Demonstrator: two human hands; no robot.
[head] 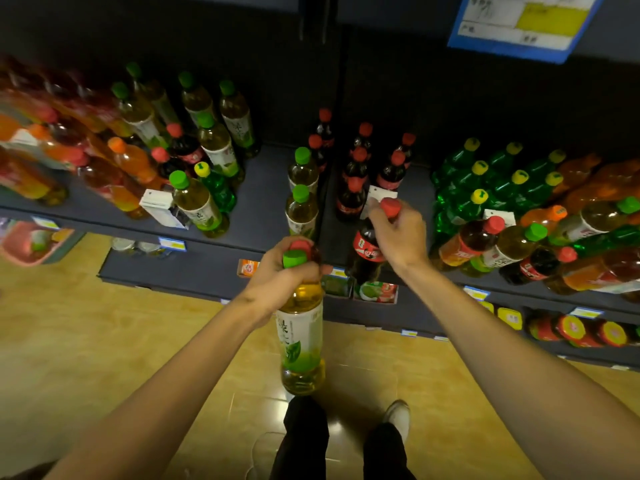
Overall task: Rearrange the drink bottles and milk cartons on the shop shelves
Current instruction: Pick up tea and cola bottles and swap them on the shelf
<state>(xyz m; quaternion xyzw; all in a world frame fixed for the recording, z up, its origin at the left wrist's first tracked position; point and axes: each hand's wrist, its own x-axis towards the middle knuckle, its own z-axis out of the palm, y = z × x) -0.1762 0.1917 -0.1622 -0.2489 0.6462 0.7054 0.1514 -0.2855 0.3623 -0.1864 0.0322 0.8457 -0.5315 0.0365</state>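
Green-capped tea bottle (300, 327) hangs upright off the shelf — red-capped cola bottle (369, 249) stands at its edge.

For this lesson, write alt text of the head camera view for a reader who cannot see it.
A person's left hand holds a green-capped tea bottle by its neck, while the right hand grasps a red-capped cola bottle at the edge of a dark shelf crowded with drinks.

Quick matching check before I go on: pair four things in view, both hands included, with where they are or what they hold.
Column one:
1. left hand
2. right hand
3. yellow-capped green bottles
4. blue-edged sign

Column two:
A. top right, above the shelf
B. grips a cola bottle by its red cap
C. holds a green-capped tea bottle
D. right of the cola row

Pairs: 1-C, 2-B, 3-D, 4-A
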